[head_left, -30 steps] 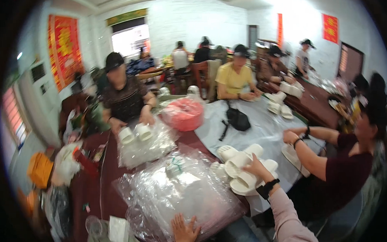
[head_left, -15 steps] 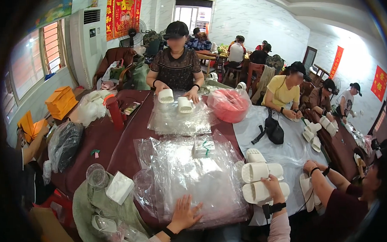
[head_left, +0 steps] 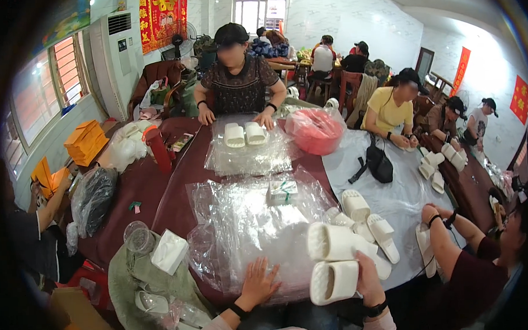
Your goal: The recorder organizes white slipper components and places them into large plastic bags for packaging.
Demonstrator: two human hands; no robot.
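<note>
My left hand lies flat, fingers spread, on a stack of clear plastic bags in front of me. My right hand grips a pair of white slippers, held together above the right edge of the stack. Just beyond that hand, more white slippers lie on the pale table covering, partly hidden by the held pair. A small white box with a green ribbon sits on the far part of the bags.
Opposite, a person handles white slippers on clear bags. A red bundle in clear plastic, black bag and red tumbler stand around. White tissue pack and plastic cup are at left. A co-worker's arms reach in at right.
My right hand has lifted a pair of slippers and brought it left, toward the bags. My left hand stays flat on the stack. The person opposite has set both slippers side by side.
</note>
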